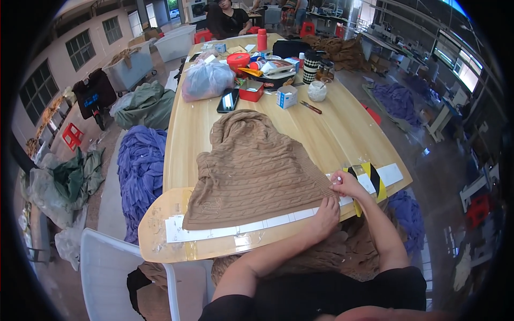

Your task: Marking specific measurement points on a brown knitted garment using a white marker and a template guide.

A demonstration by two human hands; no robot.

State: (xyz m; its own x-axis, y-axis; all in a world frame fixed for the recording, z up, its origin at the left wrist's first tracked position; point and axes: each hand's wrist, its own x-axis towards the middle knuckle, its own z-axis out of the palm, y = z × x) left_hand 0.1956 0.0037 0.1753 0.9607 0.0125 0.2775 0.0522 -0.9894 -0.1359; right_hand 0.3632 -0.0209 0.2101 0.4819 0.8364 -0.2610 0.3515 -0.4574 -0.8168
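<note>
A brown cable-knit garment with a hood point(257, 171) lies spread on the wooden table, its hood toward the far end. Along its near edge runs a white paper strip with marks point(262, 227), fixed to the tabletop. My left hand point(325, 218) has its fingers closed at the garment's lower right corner. Just beyond it, my right hand point(350, 186) is closed beside the same corner, at the ribbed edge. A small white tip of a thin thing point(339, 180) shows between the right fingers; its kind is too small to make out.
Farther up the table are a phone point(228, 100), a small blue-and-white box point(287, 97), snips point(311, 107), a jar point(317, 91) and a filled plastic bag point(208, 79). A white bin point(128, 275) stands near left. Purple cloth point(140, 176) is heaped beside the table. A person point(233, 21) sits beyond.
</note>
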